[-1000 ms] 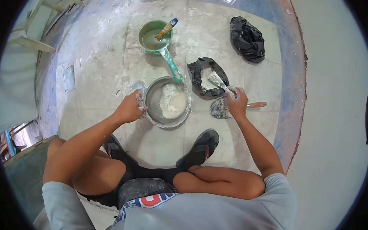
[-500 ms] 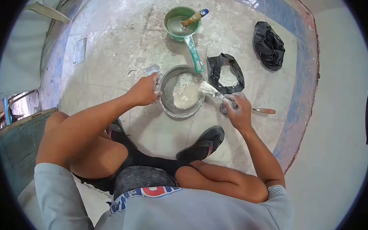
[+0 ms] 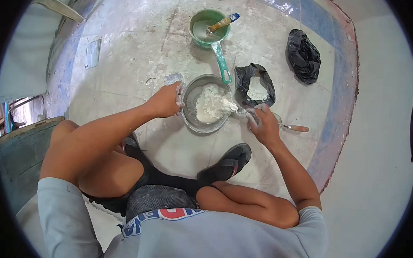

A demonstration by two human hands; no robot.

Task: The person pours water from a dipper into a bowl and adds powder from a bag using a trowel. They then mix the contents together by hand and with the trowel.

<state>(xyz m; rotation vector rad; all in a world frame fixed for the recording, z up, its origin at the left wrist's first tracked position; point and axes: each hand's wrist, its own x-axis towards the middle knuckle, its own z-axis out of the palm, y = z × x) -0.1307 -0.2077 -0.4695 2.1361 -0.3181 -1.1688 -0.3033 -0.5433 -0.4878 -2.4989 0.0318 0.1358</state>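
"What are the fingers doing down there?"

"On my right hand (image 3: 265, 124) they are closed round the handle of the scraper (image 3: 230, 105), smeared white. On my left hand (image 3: 166, 101) they are curled close together, also whitened, at the left side of the bowl (image 3: 205, 130). I can't tell from here whether they pinch its rim."

"And the scraper's blade?"

"It reaches in over the bowl's right side, loaded with white powder. Under it I see a white, lumpy mix (image 3: 209, 106) with a wet sheen, lying in the bowl, which sits on the floor (image 3: 126, 76)."

"What do you have just past my right fingers?"

"A black bag (image 3: 242, 81), open at the top, white powder inside. A trowel (image 3: 298, 128) lies by my right hand, its wooden handle pointing away to the right, its blade partly hidden behind the hand."

"Further out?"

"Beyond the bowl I have a green pot (image 3: 196, 40) with cloudy liquid and a brush (image 3: 220, 24) leaning in it. The pot's handle points back to the bowl's far rim. A clear plastic piece (image 3: 173, 78) lies just past my left hand. A second black bag (image 3: 303, 57), crumpled, lies at the far right."
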